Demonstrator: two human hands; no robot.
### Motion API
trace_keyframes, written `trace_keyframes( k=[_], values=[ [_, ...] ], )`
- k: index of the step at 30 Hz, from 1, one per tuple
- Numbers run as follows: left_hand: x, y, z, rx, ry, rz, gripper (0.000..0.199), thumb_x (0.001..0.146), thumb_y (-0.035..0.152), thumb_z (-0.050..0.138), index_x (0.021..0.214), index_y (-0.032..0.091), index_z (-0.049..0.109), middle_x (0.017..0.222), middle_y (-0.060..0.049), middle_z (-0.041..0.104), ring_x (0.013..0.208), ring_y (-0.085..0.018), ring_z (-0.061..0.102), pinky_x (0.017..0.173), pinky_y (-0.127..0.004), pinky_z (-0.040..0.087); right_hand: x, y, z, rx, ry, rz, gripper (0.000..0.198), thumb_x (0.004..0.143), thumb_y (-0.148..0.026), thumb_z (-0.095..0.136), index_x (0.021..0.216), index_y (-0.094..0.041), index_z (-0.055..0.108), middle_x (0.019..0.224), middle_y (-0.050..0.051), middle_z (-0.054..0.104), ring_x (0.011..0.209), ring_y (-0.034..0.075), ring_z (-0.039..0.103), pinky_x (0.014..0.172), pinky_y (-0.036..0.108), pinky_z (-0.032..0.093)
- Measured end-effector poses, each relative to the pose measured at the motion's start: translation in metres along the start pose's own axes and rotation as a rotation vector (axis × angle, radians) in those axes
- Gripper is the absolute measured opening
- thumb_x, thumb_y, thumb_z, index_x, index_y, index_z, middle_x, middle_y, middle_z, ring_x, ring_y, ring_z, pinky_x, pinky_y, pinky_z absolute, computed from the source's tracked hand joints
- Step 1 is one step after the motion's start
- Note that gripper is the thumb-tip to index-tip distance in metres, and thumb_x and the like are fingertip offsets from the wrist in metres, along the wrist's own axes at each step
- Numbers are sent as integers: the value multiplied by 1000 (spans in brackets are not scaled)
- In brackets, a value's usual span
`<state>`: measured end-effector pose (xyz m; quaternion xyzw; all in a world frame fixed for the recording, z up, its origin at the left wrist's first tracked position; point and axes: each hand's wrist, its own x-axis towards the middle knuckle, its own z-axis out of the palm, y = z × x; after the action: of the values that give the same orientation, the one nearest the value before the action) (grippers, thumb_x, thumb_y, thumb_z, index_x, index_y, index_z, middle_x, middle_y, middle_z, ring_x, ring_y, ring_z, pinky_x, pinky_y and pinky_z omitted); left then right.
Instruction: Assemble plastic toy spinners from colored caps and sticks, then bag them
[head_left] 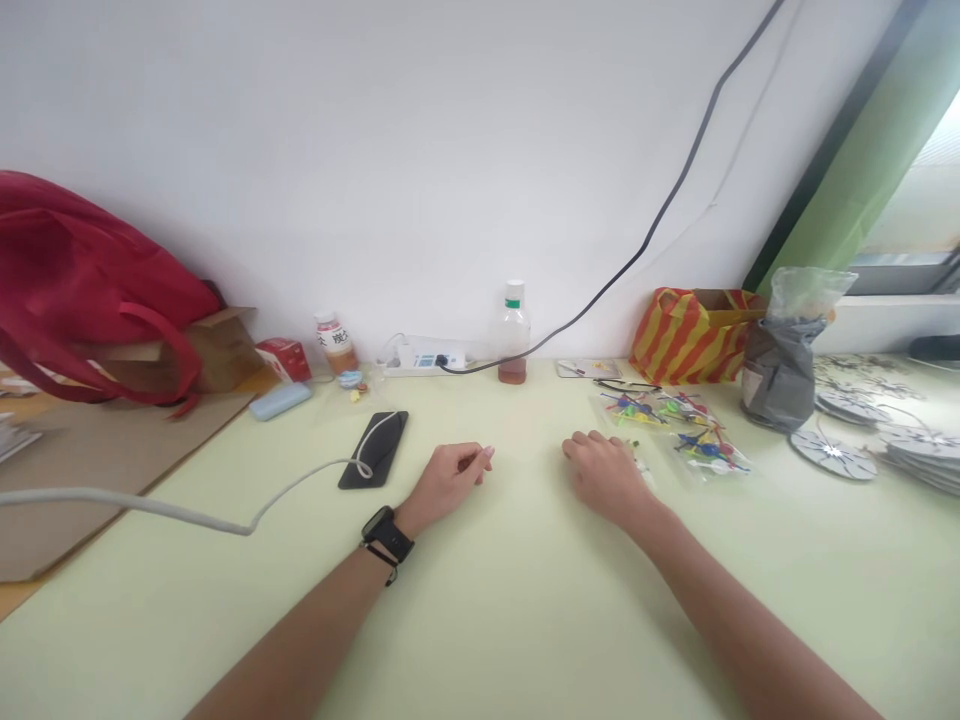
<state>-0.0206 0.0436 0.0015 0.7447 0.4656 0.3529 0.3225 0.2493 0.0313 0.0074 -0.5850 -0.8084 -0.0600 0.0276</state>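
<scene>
My left hand (448,478) rests on the pale green table, its fingers curled in and the thumb against them, with nothing seen in it. A black watch (387,534) is on that wrist. Just left of this hand lies a black phone (384,445) with a white cable (311,466) looped over it. My right hand (604,474) lies palm down in a loose fist, and no object shows in it. Close beside its right edge is a small clear bag (643,463), partly hidden by the hand. Further right sit clear bags of colourful small plastic parts (711,450).
Along the wall stand a bottle (514,335), a power strip (424,358), a drink bottle (336,343) and a striped paper bag (694,335). A black cord (637,255) hangs across. At right are a grey bag (778,370) and grey discs (832,455); at left, a red bag (90,280).
</scene>
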Motion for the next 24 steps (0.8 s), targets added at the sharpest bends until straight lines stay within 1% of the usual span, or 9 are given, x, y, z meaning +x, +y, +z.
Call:
trace_keyframes(
  k=[4, 7, 9, 11, 14, 16, 19, 22, 24],
  values=[
    [-2, 1, 2, 58, -10, 44, 46, 98, 51, 52, 73, 17, 69, 60, 0, 62, 55, -13, 48, 54, -25, 35, 0, 25, 8, -83, 4, 184, 46, 75, 6, 53, 111, -19, 66, 109, 15, 69, 103, 32, 59, 85, 43, 36],
    [-2, -1, 3, 82, 2, 75, 39, 98, 45, 53, 76, 18, 69, 62, 1, 62, 57, -14, 51, 56, -25, 37, 2, 27, 8, -65, 79, 250, 41, 76, 3, 54, 109, -19, 67, 109, 16, 69, 108, 34, 57, 93, 49, 34],
    [-2, -2, 3, 90, 23, 104, 30, 98, 40, 55, 85, 19, 71, 69, 0, 65, 61, -14, 53, 59, -25, 39, 3, 19, 5, 19, 150, 216, 33, 84, -5, 54, 111, -18, 67, 112, 16, 69, 113, 34, 55, 97, 49, 35],
    [-2, -1, 4, 76, 51, 132, 23, 97, 35, 56, 99, 20, 72, 82, -2, 69, 69, -15, 57, 64, -26, 44, 3, 6, 3, 143, 191, 127, 29, 91, -16, 53, 118, -17, 65, 118, 15, 68, 118, 33, 54, 99, 46, 37],
    [-2, 12, 7, 24, 96, 156, 23, 98, 34, 56, 109, 21, 72, 104, -6, 72, 84, -17, 63, 73, -27, 50, -1, -17, 5, 315, 162, -55, 34, 97, -26, 51, 128, -18, 60, 129, 14, 64, 122, 29, 53, 101, 41, 40],
    [-5, 33, 8, -27, 133, 172, 24, 97, 37, 59, 108, 22, 73, 109, -8, 73, 87, -18, 65, 77, -29, 52, -4, -28, 8, 375, 132, -130, 35, 99, -27, 48, 131, -19, 58, 134, 13, 62, 123, 28, 52, 102, 41, 41],
    [-18, 85, 3, -230, 114, 186, 29, 97, 44, 60, 100, 20, 75, 102, -10, 75, 93, -23, 68, 84, -35, 54, -7, -33, 12, 394, 123, -142, 33, 101, -27, 45, 129, -21, 59, 136, 13, 60, 123, 28, 51, 104, 44, 41],
    [-46, 144, -10, -501, -43, 242, 46, 100, 59, 44, 106, 25, 75, 102, -10, 76, 91, -27, 70, 78, -41, 57, -6, -31, 14, 409, 124, -127, 31, 99, -28, 49, 127, -23, 61, 136, 11, 60, 123, 29, 52, 104, 44, 41],
    [-72, 172, -16, -411, -182, 270, 61, 93, 73, 36, 107, 31, 78, 92, -12, 76, 87, -31, 71, 70, -45, 58, -4, -29, 15, 412, 124, -122, 32, 99, -29, 50, 127, -22, 61, 137, 12, 59, 124, 29, 52, 105, 44, 40]
  ],
)
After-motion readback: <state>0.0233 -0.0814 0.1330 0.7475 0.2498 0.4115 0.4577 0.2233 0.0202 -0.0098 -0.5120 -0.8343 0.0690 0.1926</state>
